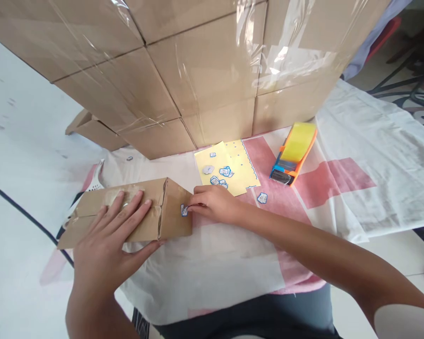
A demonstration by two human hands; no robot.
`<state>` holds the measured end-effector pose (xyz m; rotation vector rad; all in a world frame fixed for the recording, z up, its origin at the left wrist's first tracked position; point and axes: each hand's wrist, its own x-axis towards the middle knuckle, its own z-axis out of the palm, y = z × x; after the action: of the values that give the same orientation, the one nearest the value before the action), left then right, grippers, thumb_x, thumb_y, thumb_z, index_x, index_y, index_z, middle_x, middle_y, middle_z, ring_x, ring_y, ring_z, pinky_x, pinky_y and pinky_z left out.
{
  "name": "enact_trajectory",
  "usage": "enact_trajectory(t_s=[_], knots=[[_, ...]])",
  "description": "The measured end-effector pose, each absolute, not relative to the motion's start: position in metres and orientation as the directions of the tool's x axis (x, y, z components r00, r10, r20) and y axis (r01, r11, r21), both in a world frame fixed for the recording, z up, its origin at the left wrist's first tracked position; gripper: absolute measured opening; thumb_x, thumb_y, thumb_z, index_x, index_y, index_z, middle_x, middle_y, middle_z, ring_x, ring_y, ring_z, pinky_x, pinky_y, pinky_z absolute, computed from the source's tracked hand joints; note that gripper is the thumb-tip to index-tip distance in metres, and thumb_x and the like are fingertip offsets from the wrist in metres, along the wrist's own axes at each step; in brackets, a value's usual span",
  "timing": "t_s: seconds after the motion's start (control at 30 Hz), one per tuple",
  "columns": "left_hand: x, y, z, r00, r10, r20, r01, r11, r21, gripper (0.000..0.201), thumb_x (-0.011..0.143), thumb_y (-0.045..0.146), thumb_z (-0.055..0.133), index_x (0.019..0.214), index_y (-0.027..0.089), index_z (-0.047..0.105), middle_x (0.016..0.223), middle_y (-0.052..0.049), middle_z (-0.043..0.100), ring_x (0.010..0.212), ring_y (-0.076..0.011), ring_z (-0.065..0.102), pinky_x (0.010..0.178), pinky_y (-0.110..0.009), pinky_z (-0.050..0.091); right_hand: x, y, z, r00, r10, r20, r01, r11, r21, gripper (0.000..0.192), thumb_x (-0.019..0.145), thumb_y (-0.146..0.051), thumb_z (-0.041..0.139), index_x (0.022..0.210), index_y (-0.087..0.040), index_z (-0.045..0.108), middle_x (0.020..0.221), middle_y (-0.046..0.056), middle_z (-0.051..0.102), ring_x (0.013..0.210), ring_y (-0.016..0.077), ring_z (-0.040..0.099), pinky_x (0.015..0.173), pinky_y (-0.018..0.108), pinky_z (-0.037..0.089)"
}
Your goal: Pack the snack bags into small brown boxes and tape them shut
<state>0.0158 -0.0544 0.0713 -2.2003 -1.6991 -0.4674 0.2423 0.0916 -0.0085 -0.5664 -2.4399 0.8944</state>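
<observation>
The left hand (pixel 108 235) lies flat with fingers spread on the small cardboard box (pixel 127 214), steadying it on the cloth-covered surface (pixel 233 263), while the right hand (pixel 214 203) pinches a small blue-edged sticker (pixel 184 210) against the box's end face, near the yellow sticker sheet (pixel 228 167).

This looks like a home turned packing spot, worked on the floor. A wall of taped brown cardboard cartons (pixel 205 70) stands on a white and pink cloth (pixel 356 188) spread over pale floor, with an orange and blue tape dispenser (pixel 292 155) and a yellow sticker sheet (pixel 229 165) nearby.
</observation>
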Motion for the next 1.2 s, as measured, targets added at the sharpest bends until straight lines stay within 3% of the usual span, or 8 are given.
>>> enact_trajectory(t_s=[0.3,0.5,0.67,0.83,0.97,1.03,1.1,1.2], knots=[[0.016,-0.053,0.073,0.256,0.863,0.435,0.965,-0.252,-0.067,0.077,0.089,0.047,0.070,0.158,0.036,0.037,0.154,-0.005,0.052,0.147,-0.0354,0.043,0.120,-0.057,0.037,0.231,0.099,-0.001,-0.819,0.522,0.240,0.184,0.635,-0.751,0.024,0.096,-0.044,0.063,0.094,-0.021,0.071,0.089,0.000,0.063,0.078,0.0126,0.055,0.064,0.025,0.033],[0.015,-0.053,0.072,0.252,0.872,0.421,0.966,-0.254,-0.051,0.077,0.089,0.047,0.069,0.158,0.036,0.037,0.155,-0.003,0.051,0.147,-0.0351,0.042,0.122,-0.057,0.035,0.230,0.113,0.006,-0.792,0.566,0.231,0.178,0.574,-0.799,0.066,0.081,-0.052,0.078,0.135,-0.026,0.049,0.135,0.007,0.059,0.106,0.0213,0.061,0.078,0.029,0.043],[0.014,-0.053,0.073,0.264,0.872,0.411,0.963,-0.259,-0.068,0.075,0.090,0.045,0.067,0.158,0.036,0.037,0.156,-0.003,0.050,0.148,-0.0346,0.042,0.123,-0.055,0.034,0.229,0.117,0.012,-0.862,0.464,0.206,0.116,0.574,-0.810,0.048,0.079,-0.048,0.081,0.113,-0.026,0.055,0.106,0.000,0.067,0.093,0.0186,0.062,0.071,0.026,0.039],[0.009,-0.054,0.073,0.329,0.855,0.401,0.943,-0.322,-0.085,0.075,0.089,0.049,0.065,0.157,0.034,0.038,0.154,-0.004,0.052,0.147,-0.0359,0.043,0.122,-0.055,0.034,0.230,0.119,0.016,-0.859,0.473,0.199,0.146,0.597,-0.789,0.044,0.079,-0.052,0.080,0.083,-0.023,0.047,0.075,-0.007,0.053,0.067,0.0113,0.049,0.060,0.024,0.028],[0.006,-0.059,0.073,0.353,0.847,0.396,0.934,-0.345,-0.095,0.077,0.086,0.048,0.068,0.156,0.032,0.040,0.153,-0.004,0.054,0.147,-0.0360,0.042,0.123,-0.054,0.033,0.236,0.111,0.019,-0.860,0.477,0.179,0.174,0.605,-0.777,0.036,0.085,-0.053,0.073,0.092,-0.022,0.056,0.084,-0.002,0.060,0.078,0.0152,0.055,0.068,0.027,0.038],[0.005,-0.061,0.074,0.351,0.849,0.394,0.935,-0.339,-0.103,0.077,0.086,0.046,0.069,0.156,0.031,0.041,0.153,-0.005,0.053,0.147,-0.0359,0.042,0.123,-0.054,0.033,0.238,0.098,0.018,-0.865,0.471,0.174,0.167,0.597,-0.785,0.057,0.082,-0.054,0.075,0.125,-0.022,0.055,0.114,0.008,0.064,0.105,0.0238,0.060,0.084,0.034,0.046],[0.006,-0.062,0.076,0.353,0.847,0.397,0.935,-0.337,-0.110,0.077,0.085,0.046,0.070,0.155,0.030,0.042,0.153,-0.006,0.053,0.147,-0.0364,0.042,0.123,-0.055,0.033,0.236,0.080,0.015,-0.864,0.477,0.160,0.165,0.569,-0.806,0.108,0.070,-0.055,0.083,0.155,-0.022,0.026,0.142,0.019,0.050,0.128,0.0342,0.051,0.100,0.046,0.046],[0.010,-0.065,0.074,0.350,0.830,0.433,0.934,-0.346,-0.093,0.076,0.084,0.044,0.071,0.153,0.030,0.044,0.151,-0.006,0.055,0.145,-0.0367,0.045,0.123,-0.055,0.033,0.227,0.051,0.008,-0.813,0.560,0.159,0.200,0.525,-0.828,0.152,0.056,-0.057,0.090,0.161,-0.022,-0.014,0.156,0.025,0.031,0.141,0.0426,0.038,0.109,0.057,0.043]])
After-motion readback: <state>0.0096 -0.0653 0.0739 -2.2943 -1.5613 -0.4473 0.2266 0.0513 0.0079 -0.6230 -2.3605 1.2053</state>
